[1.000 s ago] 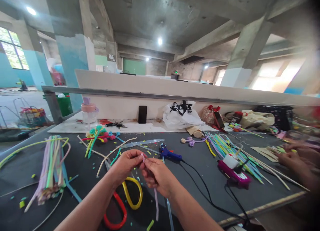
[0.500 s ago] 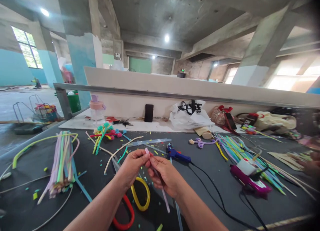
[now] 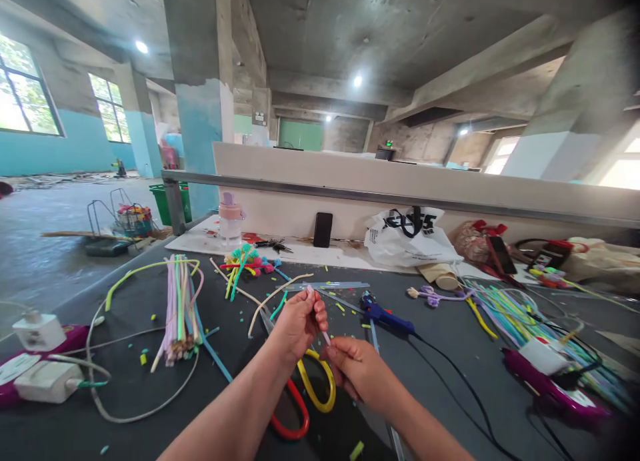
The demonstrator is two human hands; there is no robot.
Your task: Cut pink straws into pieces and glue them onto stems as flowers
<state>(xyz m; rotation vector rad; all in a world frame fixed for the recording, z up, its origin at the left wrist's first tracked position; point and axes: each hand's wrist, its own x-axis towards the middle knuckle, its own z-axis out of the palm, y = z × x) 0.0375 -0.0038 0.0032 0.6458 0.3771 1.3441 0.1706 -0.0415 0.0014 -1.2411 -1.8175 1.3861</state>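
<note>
My left hand [image 3: 299, 322] is closed in a pinch on the upper end of a thin pale pink pipe cleaner [image 3: 325, 336]. My right hand [image 3: 356, 368] is closed round the lower part of the same pipe cleaner, just below and to the right. Both hands hover over the dark grey table [image 3: 240, 354]. Under them lie scissors with one yellow and one red handle loop [image 3: 320, 398]. A blue glue gun [image 3: 385, 314] lies just beyond my right hand.
A bundle of pastel pipe cleaners [image 3: 180, 311] lies at the left, another spread [image 3: 505, 311] at the right. A power strip with a white plug [image 3: 37, 341] sits far left, a magenta one [image 3: 555, 381] at right. A white bag [image 3: 410, 238], phone [image 3: 323, 229] and bottle [image 3: 231, 219] stand at the back.
The view has swung left, so a power strip shows at the left. My hands have drawn apart along the pipe cleaner, the right one sliding lower. Another person's hands at the right are out of view.
</note>
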